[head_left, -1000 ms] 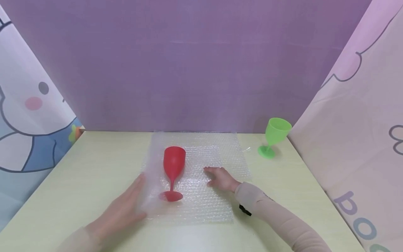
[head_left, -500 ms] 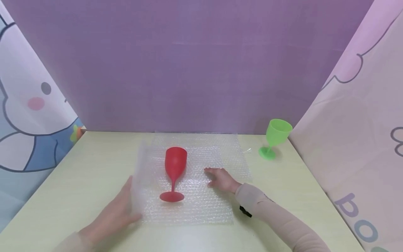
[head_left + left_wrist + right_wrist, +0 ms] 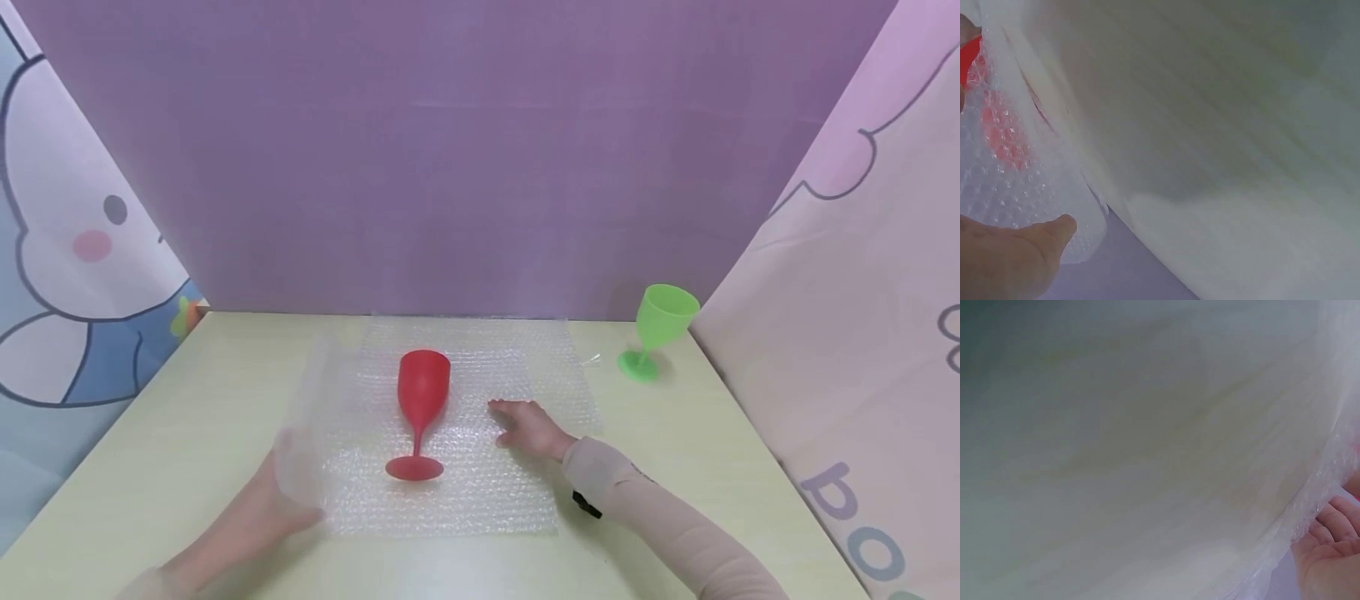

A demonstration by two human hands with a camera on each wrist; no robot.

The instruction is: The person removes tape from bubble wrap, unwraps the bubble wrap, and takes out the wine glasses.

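Note:
A red goblet point(image 3: 423, 387) lies on its side on a clear sheet of bubble wrap point(image 3: 487, 500), its foot toward me. My left hand point(image 3: 262, 500) is at the sheet's raised left edge, fingers extended behind the film and thumb apart. In the left wrist view, the thumb point(image 3: 1054, 234) lies against the bubble wrap point(image 3: 997, 187), with red showing through it. My right hand point(image 3: 531, 429) rests on the sheet to the right of the goblet, fingers relaxed. The right wrist view catches this hand point(image 3: 1332, 556) beside the wrap's edge.
A green goblet point(image 3: 663, 321) stands upright at the back right of the pale table point(image 3: 172, 392). A purple panel point(image 3: 480, 167) rises along the back edge. Printed cloths slope up at both sides. A small clear scrap point(image 3: 592, 360) lies right of the wrap.
My left hand has moved left and slightly down, while the wrap's left flap has swung outward from the goblet's foot. The right hand stays in place; the view shifts slightly.

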